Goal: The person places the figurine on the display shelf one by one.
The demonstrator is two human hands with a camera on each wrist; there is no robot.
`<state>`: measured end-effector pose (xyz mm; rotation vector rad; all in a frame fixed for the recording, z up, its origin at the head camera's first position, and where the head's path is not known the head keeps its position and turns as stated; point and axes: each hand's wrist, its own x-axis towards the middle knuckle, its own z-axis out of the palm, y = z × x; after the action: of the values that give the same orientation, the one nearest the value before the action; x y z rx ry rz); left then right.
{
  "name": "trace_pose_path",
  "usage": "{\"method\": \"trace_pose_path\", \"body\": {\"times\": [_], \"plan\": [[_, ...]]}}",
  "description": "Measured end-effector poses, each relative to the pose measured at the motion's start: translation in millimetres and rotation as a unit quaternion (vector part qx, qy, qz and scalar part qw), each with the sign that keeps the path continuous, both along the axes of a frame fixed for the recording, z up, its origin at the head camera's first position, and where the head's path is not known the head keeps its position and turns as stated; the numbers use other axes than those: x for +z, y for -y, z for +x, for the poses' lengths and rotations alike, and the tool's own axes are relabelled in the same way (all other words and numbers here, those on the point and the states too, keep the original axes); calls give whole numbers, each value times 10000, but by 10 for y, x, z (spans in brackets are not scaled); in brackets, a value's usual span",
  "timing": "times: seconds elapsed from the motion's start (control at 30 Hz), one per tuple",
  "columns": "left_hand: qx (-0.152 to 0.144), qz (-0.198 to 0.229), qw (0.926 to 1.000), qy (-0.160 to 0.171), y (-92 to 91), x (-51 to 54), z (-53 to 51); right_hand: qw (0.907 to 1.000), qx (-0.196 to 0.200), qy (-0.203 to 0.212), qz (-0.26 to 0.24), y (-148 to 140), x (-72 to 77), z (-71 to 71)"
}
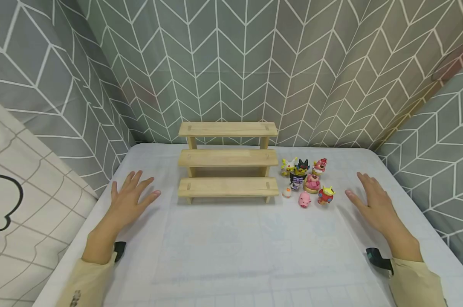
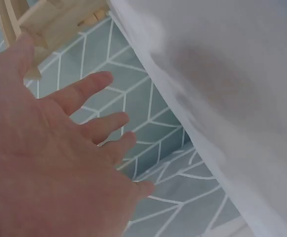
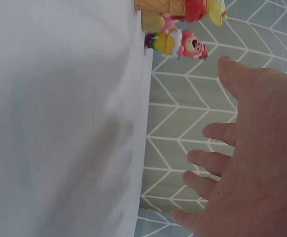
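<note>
A three-step wooden display stand (image 1: 228,158) stands at the back middle of the white table, its steps bare. Right beside it, several small toy figures cluster on the cloth, among them a pink pig (image 1: 304,199), a red-and-blue figure with a yellow top (image 1: 325,195) and a pink bear (image 1: 312,183). My left hand (image 1: 128,200) hovers over the table left of the stand, fingers spread, holding nothing. On the other side my right hand (image 1: 377,209) is held out flat, apart from the figures and nearest the red-and-blue one. Both wrist views show spread fingers touching nothing.
A white cloth covers the table (image 1: 224,247). Grey curtains (image 1: 231,64) with white chevron lines hang behind and on both sides. A white tile-patterned cloth (image 1: 20,204) lies at the left. Each wrist carries a black strap mount (image 1: 378,258).
</note>
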<state>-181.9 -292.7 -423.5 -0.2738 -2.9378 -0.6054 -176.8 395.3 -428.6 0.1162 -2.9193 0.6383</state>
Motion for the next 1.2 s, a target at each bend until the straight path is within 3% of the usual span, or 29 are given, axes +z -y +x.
{"method": "trace_pose_path", "body": {"times": [0.4,0.7,0.9,1.07,1.2], "plan": [[-523,90,9983,229,-489,-12,-90,9999,43,70,-75,34,-7,25],[-673,66,9977,-4,-793,-3,-120,9999,39,137,-80,69,31,18],[-494,253,9982,-240,-860,-36,-182,9998,73,158,-129,107,41,20],[-199,626,9977,175,-890,13,-195,9998,79,127,-132,129,28,20],[-4,1099,9926,522,-870,-1,-223,9996,118,88,-250,139,35,23]]}}
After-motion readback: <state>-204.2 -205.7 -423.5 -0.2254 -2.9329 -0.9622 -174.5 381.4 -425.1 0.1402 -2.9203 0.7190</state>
